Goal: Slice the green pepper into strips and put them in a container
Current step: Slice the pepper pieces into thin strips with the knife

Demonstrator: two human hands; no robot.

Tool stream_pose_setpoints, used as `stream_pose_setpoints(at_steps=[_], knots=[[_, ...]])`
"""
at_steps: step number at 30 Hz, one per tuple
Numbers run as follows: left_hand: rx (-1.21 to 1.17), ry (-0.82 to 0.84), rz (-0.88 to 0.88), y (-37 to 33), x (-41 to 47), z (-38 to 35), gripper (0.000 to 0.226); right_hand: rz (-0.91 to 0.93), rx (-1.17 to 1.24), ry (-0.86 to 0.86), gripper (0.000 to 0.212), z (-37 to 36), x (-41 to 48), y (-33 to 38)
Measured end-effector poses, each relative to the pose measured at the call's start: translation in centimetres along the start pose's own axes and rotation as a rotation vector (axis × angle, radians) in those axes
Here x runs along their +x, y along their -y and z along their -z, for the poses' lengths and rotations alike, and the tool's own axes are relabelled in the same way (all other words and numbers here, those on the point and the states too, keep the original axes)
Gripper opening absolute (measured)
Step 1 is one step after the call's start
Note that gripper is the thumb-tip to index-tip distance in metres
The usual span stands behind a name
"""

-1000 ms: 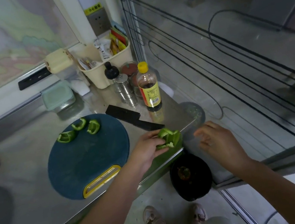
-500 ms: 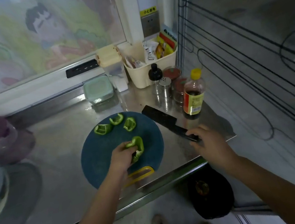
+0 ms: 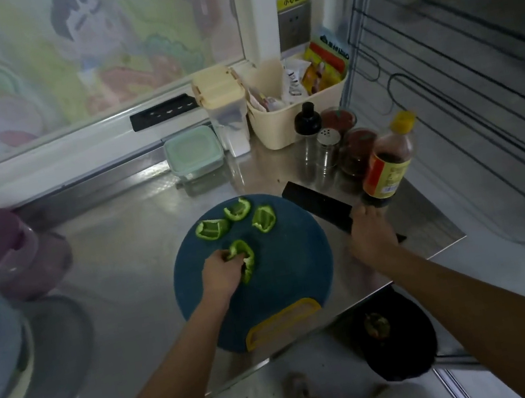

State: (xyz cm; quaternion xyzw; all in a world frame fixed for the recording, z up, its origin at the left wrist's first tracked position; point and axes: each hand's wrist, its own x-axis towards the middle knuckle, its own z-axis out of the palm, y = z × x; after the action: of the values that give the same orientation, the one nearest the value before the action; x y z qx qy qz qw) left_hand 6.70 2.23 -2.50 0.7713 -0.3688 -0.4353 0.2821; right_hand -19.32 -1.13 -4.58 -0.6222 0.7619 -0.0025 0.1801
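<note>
On the steel bench (image 3: 118, 257) a round blue cutting board (image 3: 294, 273) carries three pepper pieces (image 3: 240, 218). The left hand (image 3: 221, 270) pinches a fourth pepper piece (image 3: 246, 260) on it; the right hand (image 3: 369, 233) clasps the cleaver (image 3: 315, 203) handle beside the board

This is a home kitchen. A stainless-steel counter (image 3: 131, 255) runs beneath a window (image 3: 74, 56) covered in a cartoon film. Against the back wall stand a cream caddy (image 3: 295, 113) stuffed with seasoning packets, a lidded container (image 3: 193, 153), shakers (image 3: 327, 149) and a dark sauce bottle (image 3: 388, 167). A round blue cutting board (image 3: 286, 264) carries green pepper pieces (image 3: 236, 217), with a cleaver (image 3: 317, 205) beside it. The stacked shapes at the far left are blurred, perhaps bowls.
</note>
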Motion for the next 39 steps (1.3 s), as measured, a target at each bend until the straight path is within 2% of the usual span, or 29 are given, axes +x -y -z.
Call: stream_pose_setpoints(at_steps=[5, 9, 12, 19, 26, 34, 39], knots=[[0.107, 0.006, -0.067, 0.7, 0.5, 0.3, 0.013, -0.040, -0.026, -0.019, 0.035, -0.4, 1.2, 0.4], [0.179, -0.030, -0.112, 1.1, 0.0, -0.4, 0.013, -0.027, 0.010, 0.049, 0.042, -0.2, 1.7, 0.4], [0.232, -0.063, -0.150, 1.5, -0.4, -0.9, 0.022, 0.030, 0.014, 0.047, 0.048, -0.4, 1.8, 0.2], [0.214, -0.108, -0.155, 2.2, -0.7, -2.3, 0.025, 0.059, 0.065, 0.082, 0.045, -0.6, 0.6, -0.4], [0.208, -0.140, -0.131, 2.2, -1.6, -3.2, 0.031, 0.142, 0.181, -0.030, 0.031, 0.6, -2.1, -2.0], [0.197, -0.179, -0.133, 2.7, -2.4, -4.1, 0.030, 0.366, 0.362, 0.204, 0.043, 0.9, -6.9, 1.3], [0.190, -0.226, -0.129, 3.2, -2.7, -5.0, 0.026, 0.397, 0.439, 0.312, 0.038, -1.0, -8.8, 3.9]])
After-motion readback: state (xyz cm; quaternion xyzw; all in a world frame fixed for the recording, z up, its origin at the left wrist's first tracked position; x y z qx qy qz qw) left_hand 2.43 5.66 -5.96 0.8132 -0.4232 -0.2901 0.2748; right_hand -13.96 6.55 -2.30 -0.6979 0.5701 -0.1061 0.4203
